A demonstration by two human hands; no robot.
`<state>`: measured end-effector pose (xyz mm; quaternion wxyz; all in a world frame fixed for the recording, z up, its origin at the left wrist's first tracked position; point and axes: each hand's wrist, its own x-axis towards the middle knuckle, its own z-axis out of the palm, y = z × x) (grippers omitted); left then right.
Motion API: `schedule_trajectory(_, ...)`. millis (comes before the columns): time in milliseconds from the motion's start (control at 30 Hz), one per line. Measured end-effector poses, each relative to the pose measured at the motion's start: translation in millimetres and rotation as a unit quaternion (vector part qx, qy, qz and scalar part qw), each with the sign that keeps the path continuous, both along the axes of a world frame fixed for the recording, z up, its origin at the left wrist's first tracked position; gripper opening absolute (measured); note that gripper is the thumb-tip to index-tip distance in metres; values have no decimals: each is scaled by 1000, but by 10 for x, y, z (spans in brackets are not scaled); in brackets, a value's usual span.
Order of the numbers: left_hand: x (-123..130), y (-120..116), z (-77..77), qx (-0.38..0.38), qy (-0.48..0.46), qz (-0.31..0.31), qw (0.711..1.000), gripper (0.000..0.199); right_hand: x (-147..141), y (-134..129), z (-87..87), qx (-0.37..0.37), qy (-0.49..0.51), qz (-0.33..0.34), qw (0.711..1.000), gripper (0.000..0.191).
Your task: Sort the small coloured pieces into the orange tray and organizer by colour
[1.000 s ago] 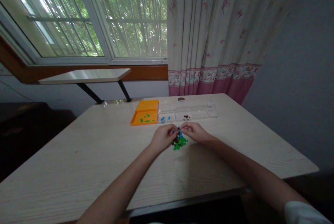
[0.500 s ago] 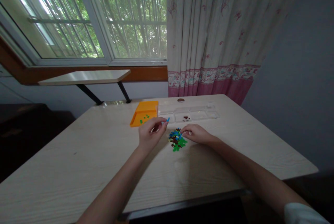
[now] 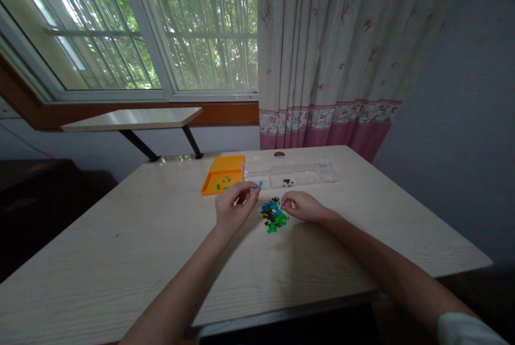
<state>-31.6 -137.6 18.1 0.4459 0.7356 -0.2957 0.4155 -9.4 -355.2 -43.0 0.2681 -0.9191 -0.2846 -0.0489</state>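
Pinched at the fingertips of my left hand (image 3: 235,203) is a small blue piece (image 3: 259,184), like a tiny building brick. This hand is raised above the table, left of a loose pile of small pieces (image 3: 274,215) in green, blue, brown and pale yellow. My right hand (image 3: 303,206) is at the pile's right edge with thumb and forefinger together. Whatever those fingertips hold, if anything, is too small to make out.
Behind my left hand lies an open orange case (image 3: 210,188) with several green pieces (image 3: 224,183) inside. A clear compartment tray (image 3: 303,177) extends to its right, holding a few brown pieces (image 3: 287,181). A raised white shelf (image 3: 137,118) stands at the back left of the table (image 3: 156,243).
Both hands stay almost where they were, my right fingers having shifted very slightly to the right at the pile's edge. The blue piece is still in my left fingertips.
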Motion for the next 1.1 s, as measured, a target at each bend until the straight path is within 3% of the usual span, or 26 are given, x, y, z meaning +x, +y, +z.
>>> schedule_trajectory(333, 5, 7, -18, 1, -4, 5, 1000, 5, 5, 8, 4, -4, 1, -4, 1000, 13)
schedule_trajectory(500, 66, 29, -44, 1, 15, 51, 999, 7, -9, 19, 21, -8, 7, -16, 1000, 13)
schedule_trajectory(700, 353, 162, -210, 33, 130, 128, 983, 18, -18, 26, 29, -14, 15, -18, 1000, 14)
schedule_trajectory(867, 597, 239, -403, 92, 221, 194, 951, 23, -14, 22, 24, -8, 16, -17, 1000, 16)
schedule_trajectory(1100, 742, 275, -544, 120, 279, 230, 925, 26, -6, 10, 45, -5, 29, -14, 999, 18)
